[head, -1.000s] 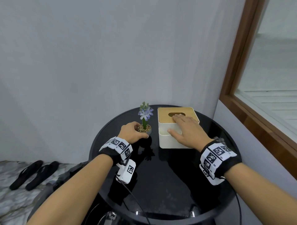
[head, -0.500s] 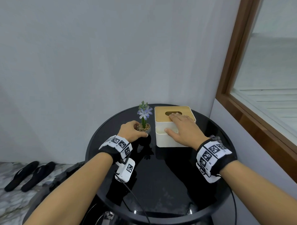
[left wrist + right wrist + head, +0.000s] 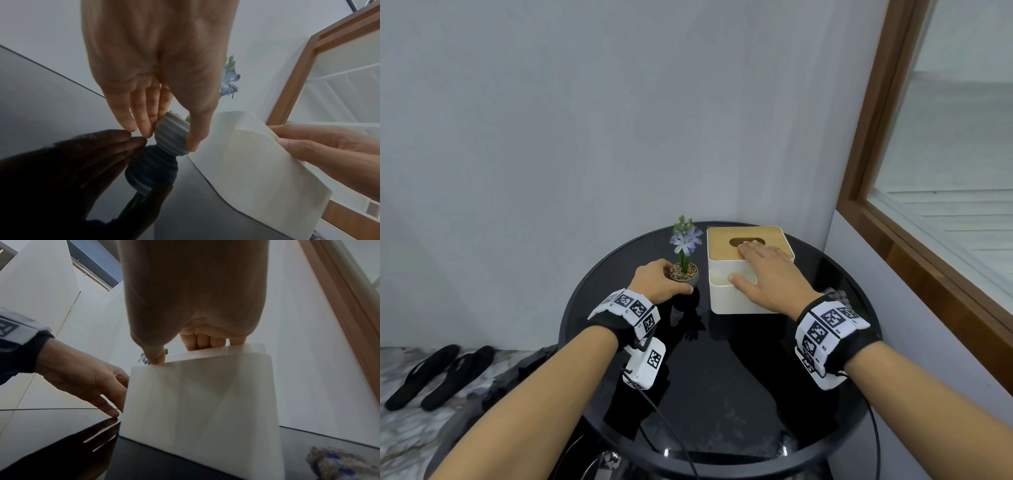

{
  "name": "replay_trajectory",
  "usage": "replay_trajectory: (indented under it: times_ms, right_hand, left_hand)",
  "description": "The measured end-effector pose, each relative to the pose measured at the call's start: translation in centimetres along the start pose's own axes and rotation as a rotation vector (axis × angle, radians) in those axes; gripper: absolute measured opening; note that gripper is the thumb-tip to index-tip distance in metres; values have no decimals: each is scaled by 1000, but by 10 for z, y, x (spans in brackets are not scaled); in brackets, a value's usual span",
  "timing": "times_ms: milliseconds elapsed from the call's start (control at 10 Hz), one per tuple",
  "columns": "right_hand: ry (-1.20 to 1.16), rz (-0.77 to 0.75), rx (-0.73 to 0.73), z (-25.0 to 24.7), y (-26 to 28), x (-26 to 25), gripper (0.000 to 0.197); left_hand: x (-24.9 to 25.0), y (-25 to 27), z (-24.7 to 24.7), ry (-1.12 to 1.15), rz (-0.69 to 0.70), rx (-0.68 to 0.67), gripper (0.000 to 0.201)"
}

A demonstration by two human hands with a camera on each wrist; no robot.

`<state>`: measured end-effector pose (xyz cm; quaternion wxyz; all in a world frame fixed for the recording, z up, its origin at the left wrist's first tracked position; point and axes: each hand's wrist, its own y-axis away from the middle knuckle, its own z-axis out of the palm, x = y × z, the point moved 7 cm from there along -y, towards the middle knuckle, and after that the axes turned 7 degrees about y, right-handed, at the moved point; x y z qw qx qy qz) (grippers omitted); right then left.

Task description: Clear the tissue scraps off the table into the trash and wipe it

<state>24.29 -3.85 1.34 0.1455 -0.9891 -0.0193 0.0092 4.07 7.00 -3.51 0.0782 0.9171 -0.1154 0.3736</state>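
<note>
Black glass makes up the round tabletop [image 3: 722, 394], and no tissue scraps show on it in any view; whether they have gone into the trash cannot be told, since no bin is in sight. A crumpled cloth [image 3: 339, 462] with blue in it lies on the glass just right of the tissue box [image 3: 743, 294], close behind the right wrist.

That cloth seems the thing the next move turns on, if wiping is still to come. It sits on the right side of the box, so the right hand [image 3: 770, 274] is clearly the nearer one and would have to draw back toward the body and out to the right to reach it. For now this hand lies flat over the box, fingers stretched across the wooden lid [image 3: 726, 240] with their tips at the slot, thumb resting on the white front rim.

Left of the box, the left hand [image 3: 657, 281] curls round a small ribbed grey flowerpot [image 3: 171, 138], thumb on one side and fingers on the other; the pot stands upright on the glass with a blue flower [image 3: 686, 240] rising from it. Pot and box stand just beside each other and occupy the far part of the glass, so both would block a full wipe there. Two dark sandals [image 3: 438, 375] lie on the floor far left of the box.
</note>
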Motion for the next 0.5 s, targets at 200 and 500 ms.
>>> replay_trajectory:
  times_ms: [200, 500]
  right_hand:
    - [13, -9, -16, -1, 0, -1, 64]
    - [-20, -12, -19, -9, 4, -1, 67]
  left_hand:
    - [-1, 2, 2, 8, -34, -33, 84]
    - [6, 24, -4, 10, -23, -17, 80]
